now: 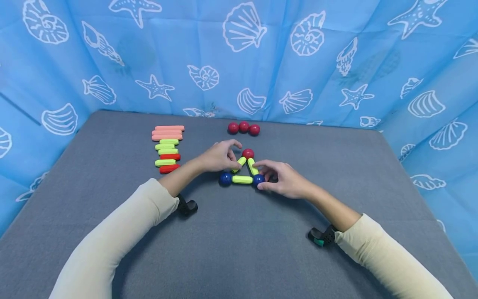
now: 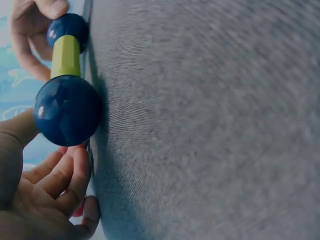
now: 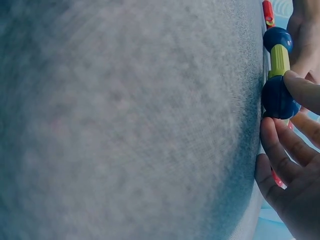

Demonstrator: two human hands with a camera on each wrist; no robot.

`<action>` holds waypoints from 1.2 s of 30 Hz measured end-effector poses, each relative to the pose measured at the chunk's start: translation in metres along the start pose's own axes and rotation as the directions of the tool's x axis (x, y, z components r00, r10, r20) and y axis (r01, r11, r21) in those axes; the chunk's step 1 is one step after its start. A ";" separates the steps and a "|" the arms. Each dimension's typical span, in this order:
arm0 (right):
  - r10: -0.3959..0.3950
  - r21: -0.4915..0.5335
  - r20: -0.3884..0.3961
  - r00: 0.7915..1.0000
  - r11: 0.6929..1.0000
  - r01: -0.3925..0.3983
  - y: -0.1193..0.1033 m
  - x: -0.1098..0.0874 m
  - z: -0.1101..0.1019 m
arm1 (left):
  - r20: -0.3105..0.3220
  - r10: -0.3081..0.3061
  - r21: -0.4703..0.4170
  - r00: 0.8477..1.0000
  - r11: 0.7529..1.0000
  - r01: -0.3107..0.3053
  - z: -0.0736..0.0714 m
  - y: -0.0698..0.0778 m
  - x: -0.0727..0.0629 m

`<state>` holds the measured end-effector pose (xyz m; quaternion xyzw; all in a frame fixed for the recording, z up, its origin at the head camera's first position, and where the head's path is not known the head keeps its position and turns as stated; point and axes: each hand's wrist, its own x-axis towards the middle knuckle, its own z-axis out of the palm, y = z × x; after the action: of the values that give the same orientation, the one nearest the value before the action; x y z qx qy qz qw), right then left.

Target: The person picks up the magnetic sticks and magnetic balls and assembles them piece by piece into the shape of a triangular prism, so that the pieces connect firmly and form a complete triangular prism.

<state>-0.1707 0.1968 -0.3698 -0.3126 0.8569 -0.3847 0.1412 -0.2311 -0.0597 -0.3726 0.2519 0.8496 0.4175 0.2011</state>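
A triangle of magnetic rods and balls lies on the grey table. Its far corner is a red ball [image 1: 248,153]; the near corners are a left blue ball [image 1: 225,178] and a right blue ball [image 1: 258,179], joined by a yellow-green rod [image 1: 242,179]. My left hand [image 1: 218,157] pinches the left slanted rod [image 1: 240,162], its thumb lying over the rod and its index finger raised apart. With thumb and fingers, my right hand [image 1: 285,180] grips the right blue ball, while its index finger reaches along the right slanted rod [image 1: 252,167].
Three red balls [image 1: 244,127] sit in a row near the back edge. Farther left, salmon rods [image 1: 167,132] and several shorter yellow-green and red rods [image 1: 169,157] are lined up in a column. A blue shell-patterned curtain [image 1: 205,50] hangs behind the table.
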 end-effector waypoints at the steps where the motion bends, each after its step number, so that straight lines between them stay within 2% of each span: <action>1: 0.000 0.001 0.001 1.000 1.000 0.000 0.000 0.000 0.000 | 0.003 0.001 -0.003 1.000 1.000 -0.001 0.000 0.000 0.000; 4: 0.000 0.001 0.003 1.000 1.000 0.000 0.000 0.000 0.000 | 0.016 0.026 -0.024 1.000 0.999 -0.026 -0.002 -0.002 -0.002; 7: 0.004 -0.005 0.006 1.000 1.000 -0.004 -0.001 0.000 0.001 | 0.043 0.083 -0.037 0.996 0.996 -0.081 -0.004 -0.004 -0.005; 11: 0.016 -0.014 0.015 1.000 1.000 -0.016 -0.004 0.000 0.001 | 0.100 0.154 -0.046 0.983 0.988 -0.150 -0.007 -0.008 -0.010; 14: 0.027 -0.014 0.019 0.999 1.000 -0.027 -0.005 0.001 0.001 | 0.155 0.184 -0.034 0.971 0.983 -0.181 -0.010 -0.010 -0.014; 19: 0.025 -0.019 0.014 1.000 1.000 -0.025 -0.005 0.000 0.001 | 0.237 0.182 0.016 0.954 0.981 -0.191 -0.013 -0.011 -0.025; 22: 0.022 -0.025 0.012 1.000 0.999 -0.022 -0.003 0.001 0.002 | 0.262 0.156 0.057 0.952 0.983 -0.177 -0.014 -0.012 -0.031; 26: 0.031 -0.044 0.004 1.000 0.999 -0.031 -0.003 0.001 0.002 | 0.248 0.142 0.092 0.958 0.981 -0.169 -0.013 -0.011 -0.036; 32: 0.031 -0.085 -0.047 0.998 0.996 -0.035 -0.002 0.000 0.001 | 0.197 0.152 0.124 0.969 0.976 -0.178 -0.008 -0.007 -0.035; 36: 0.036 -0.103 -0.038 0.999 0.994 -0.040 -0.002 0.000 0.001 | 0.170 0.139 0.116 0.976 0.980 -0.160 -0.018 -0.007 -0.045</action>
<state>-0.1697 0.1950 -0.3684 -0.2963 0.8839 -0.3426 0.1166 -0.2071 -0.1012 -0.3615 0.3608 0.8343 0.3538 0.2203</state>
